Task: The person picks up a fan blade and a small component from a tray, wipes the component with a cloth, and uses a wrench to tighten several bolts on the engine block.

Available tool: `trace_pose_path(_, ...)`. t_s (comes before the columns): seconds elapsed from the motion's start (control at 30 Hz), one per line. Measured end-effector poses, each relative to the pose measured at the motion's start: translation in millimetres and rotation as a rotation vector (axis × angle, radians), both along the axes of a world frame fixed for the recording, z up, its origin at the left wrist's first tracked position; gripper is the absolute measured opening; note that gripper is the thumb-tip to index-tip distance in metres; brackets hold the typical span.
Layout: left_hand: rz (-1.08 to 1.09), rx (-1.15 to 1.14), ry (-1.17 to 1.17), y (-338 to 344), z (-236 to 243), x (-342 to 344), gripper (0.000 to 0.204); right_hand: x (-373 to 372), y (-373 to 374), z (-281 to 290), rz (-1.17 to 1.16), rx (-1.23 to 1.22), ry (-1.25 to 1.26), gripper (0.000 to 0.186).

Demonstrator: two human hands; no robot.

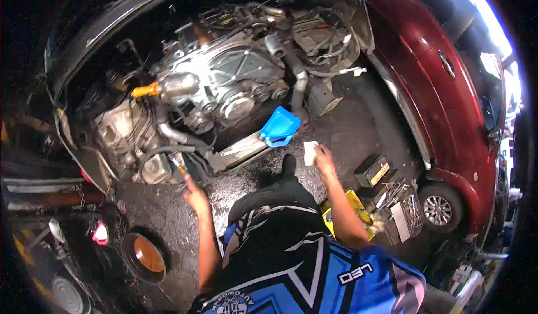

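My left hand (pixel 194 193) grips a small metal tool with a yellowish part (pixel 181 167), held beside the hoses and metal housing (pixel 158 167) at the lower left of the engine bay. My right hand (pixel 326 165) holds a folded white cloth or paper (pixel 309 153) below a bright blue plastic funnel-like piece (pixel 280 124), which rests on a long metal crossmember (pixel 244 151). Above is the exposed engine (pixel 230 75), with an orange-handled silver work light (pixel 145 89) lying on its left part.
A red car (pixel 448 106) with a wheel (pixel 440 207) stands on the right. A battery (pixel 371 171), scattered hand tools (pixel 409 207) and a yellow crate (pixel 339 202) lie at lower right. A drain pan with brown contents (pixel 143 258) and a pink-and-white object (pixel 101 232) sit at lower left.
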State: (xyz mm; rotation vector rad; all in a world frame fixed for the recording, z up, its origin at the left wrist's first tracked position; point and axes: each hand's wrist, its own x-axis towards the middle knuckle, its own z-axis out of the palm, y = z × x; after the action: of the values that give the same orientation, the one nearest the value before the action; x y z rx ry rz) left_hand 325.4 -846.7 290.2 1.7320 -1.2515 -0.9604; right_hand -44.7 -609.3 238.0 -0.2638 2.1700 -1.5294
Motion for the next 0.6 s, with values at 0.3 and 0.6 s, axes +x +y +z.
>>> trace_pose_path(0.3,0.171,-0.017,0.390,23.6,67.5,-108.7,0.055,-207.2,-181.6,43.7,0.172,0.223,1.168,0.026)
trace_pose_path(0.6,-0.019,0.573,0.299,33.5,59.4,-132.8,0.031,-413.9,-318.0,53.5,0.316,0.516,1.190,0.033)
